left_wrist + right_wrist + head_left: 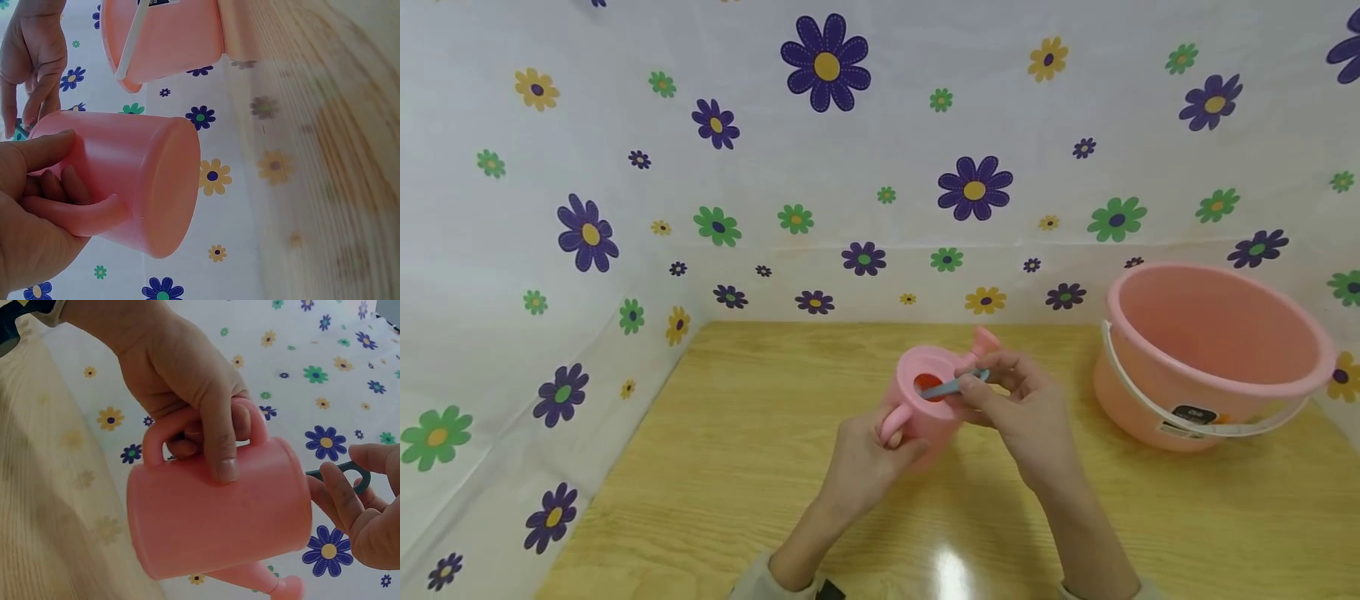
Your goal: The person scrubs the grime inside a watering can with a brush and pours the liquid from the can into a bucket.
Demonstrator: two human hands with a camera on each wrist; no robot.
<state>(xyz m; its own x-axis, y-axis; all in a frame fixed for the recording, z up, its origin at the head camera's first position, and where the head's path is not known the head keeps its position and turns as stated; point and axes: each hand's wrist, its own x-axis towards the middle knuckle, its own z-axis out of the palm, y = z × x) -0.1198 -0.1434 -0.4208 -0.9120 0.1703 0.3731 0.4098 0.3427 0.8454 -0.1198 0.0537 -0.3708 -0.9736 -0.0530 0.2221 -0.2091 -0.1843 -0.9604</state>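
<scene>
My left hand point(867, 458) grips the handle of a pink toy watering can point(934, 435), thumb against its side. The can is lifted and tilted, its flat base point(174, 190) showing above the wooden table in the left wrist view. Through its round mouth, something orange-red point(927, 382) shows inside. My right hand point(1033, 421) pinches a slim blue-grey handle with a ringed end point(360, 477) between thumb and fingers. The handle's other end reaches into the mouth and is hidden there. Beyond the right fingers, the spout's flared head point(985, 340) sticks out.
A large pink bucket point(1150, 408) with a white carrying handle point(1206, 427) stands on the table to the right. The wooden table point(737, 467) meets a white flowered sheet point(880, 150) at the back and on the left.
</scene>
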